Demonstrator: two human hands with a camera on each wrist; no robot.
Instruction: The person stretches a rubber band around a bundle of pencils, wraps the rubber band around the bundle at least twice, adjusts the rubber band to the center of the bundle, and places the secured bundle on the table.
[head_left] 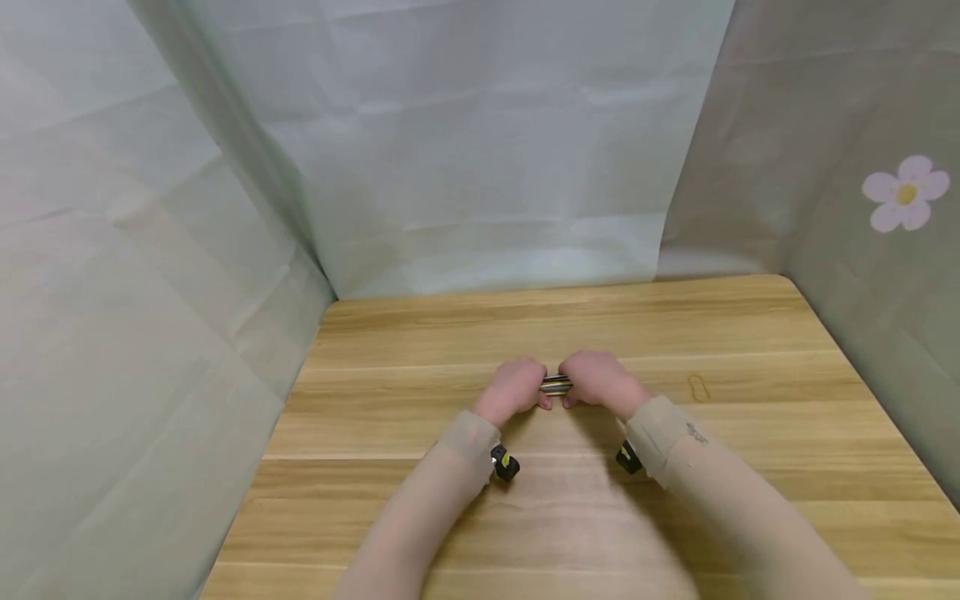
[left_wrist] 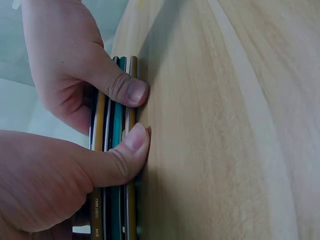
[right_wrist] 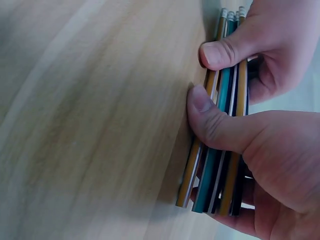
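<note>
I have a bundle of pencils (head_left: 556,384) gripped in both hands, out over the middle of the worktop (head_left: 420,333). My left hand (head_left: 513,390) and right hand (head_left: 597,379) meet almost knuckle to knuckle, so from the head view only a short stretch of the bundle shows between them. The wrist views tell more: the pencils (right_wrist: 220,125) lie side by side in a flat row, gold, teal and dark ones, with both thumbs pressed across the top of the row and the fingers curled underneath. My left thumb (left_wrist: 127,157) and right thumb (left_wrist: 125,87) sit close together, nearly touching. One long edge of the row seems to rest against the wood, though I cannot tell whether it truly bears on it.

As I judge it, I am squaring the bundle up, gathering the pencils and getting them even. The cut ends (right_wrist: 207,200) near my right palm are not level; the gold one at the edge sits a little short of the teal ones. The far ends (right_wrist: 231,14) carry metal caps and look closer to flush. The next move, I think, calls for a firm pinch that stays loose enough to let single pencils slide, and a tap of the ends to level them.

There is plenty of bare wood all around. The back edge and the draped cloth (head_left: 487,150) are well apart from my hands, as is the right edge by the flower (head_left: 905,192).
</note>
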